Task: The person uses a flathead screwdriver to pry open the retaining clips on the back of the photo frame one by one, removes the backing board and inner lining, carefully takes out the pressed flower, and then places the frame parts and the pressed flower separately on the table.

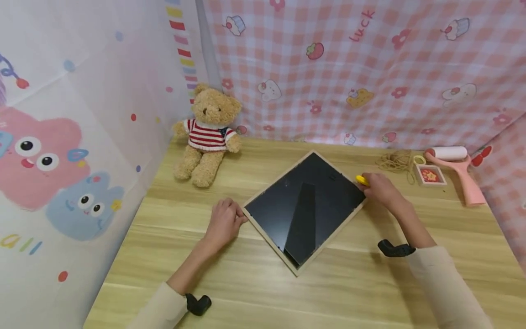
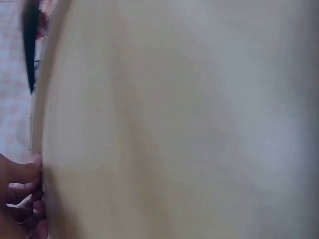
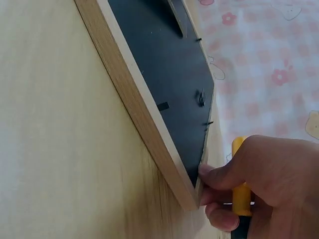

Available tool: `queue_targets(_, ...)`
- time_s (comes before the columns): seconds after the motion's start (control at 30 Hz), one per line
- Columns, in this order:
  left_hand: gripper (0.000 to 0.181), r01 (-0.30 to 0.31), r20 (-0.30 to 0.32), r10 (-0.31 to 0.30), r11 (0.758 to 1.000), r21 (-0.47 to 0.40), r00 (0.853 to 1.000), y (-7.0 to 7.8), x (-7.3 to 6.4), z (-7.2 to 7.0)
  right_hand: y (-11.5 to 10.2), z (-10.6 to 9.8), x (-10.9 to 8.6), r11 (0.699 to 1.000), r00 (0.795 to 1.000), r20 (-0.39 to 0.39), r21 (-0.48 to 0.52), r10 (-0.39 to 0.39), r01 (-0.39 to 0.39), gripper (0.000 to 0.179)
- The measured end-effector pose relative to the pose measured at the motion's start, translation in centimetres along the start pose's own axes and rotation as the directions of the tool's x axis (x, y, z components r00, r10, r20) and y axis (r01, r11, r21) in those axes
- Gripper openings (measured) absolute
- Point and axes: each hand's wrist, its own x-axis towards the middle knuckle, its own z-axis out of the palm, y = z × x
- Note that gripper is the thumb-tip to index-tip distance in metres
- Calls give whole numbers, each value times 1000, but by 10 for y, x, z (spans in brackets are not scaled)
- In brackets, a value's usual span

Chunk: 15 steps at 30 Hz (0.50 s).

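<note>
Picture frame (image 1: pixel 333 196), back upward, on the wooden table (image 1: pixel 255 292) between the two hands; this placing exposes the prop stand (image 1: pixel 303 221) and the small dark tabs (image 3: pixel 210 122) along the rim. The left hand (image 1: pixel 224 222), fingers bent, pinches the left corner between thumb and fingertips, apparently to steady the frame against turning. The right hand (image 1: pixel 382 189) has its fingers clamped round a yellow-handled tool (image 3: pixel 242 199), thumb tip touching the opposite corner, a hold that probably lets it brace the frame without setting the tool down.
</note>
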Motion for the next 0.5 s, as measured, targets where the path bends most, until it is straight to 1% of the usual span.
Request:
queue_targets(0.07, 16, 28, 40, -24, 995, -100, 999, 0, 7, -1, 10, 6, -1, 1000, 1000, -12, 6, 0, 1, 13)
queue_targets(0.13, 7, 60, 85, -45, 981, -183, 995, 0, 13, -3, 19, 10, -3, 1000, 1000, -19, 14, 0, 0, 13)
queue_targets(0.17, 4, 75, 107, -52, 972, -221, 993, 0, 16, -4, 27, 16, -3, 1000, 1000, -24, 1, 0, 0, 13)
queue_targets(0.23, 17, 116, 169, -68, 949, -293, 983, 0, 21, -7, 37, 22, -6, 1000, 999, -38, -25, 12, -13, 13)
queue_targets(0.3, 33, 148, 230, -71, 930, -337, 971, -1, 26, -9, 36, 24, -12, 999, 999, -29, -34, 21, -22, 10)
queue_targets(0.37, 45, 165, 274, -63, 916, -367, 960, -2, 32, -10, 30, 24, -20, 999, 999, -34, -33, 19, -20, 10)
queue_targets(0.4, 49, 169, 289, -59, 912, -374, 955, -2, 35, -10, 21, 19, -25, 999, 999, -21, -19, 25, -26, 13)
queue_targets(0.43, 51, 169, 296, -53, 908, -383, 954, -3, 39, -9, 18, 17, -30, 1000, 1000, -10, -7, 26, -26, 14)
queue_targets(0.5, 52, 174, 290, -55, 899, -402, 956, -3, 46, -7, 14, 17, -39, 999, 999, 7, 17, 32, -32, 17)
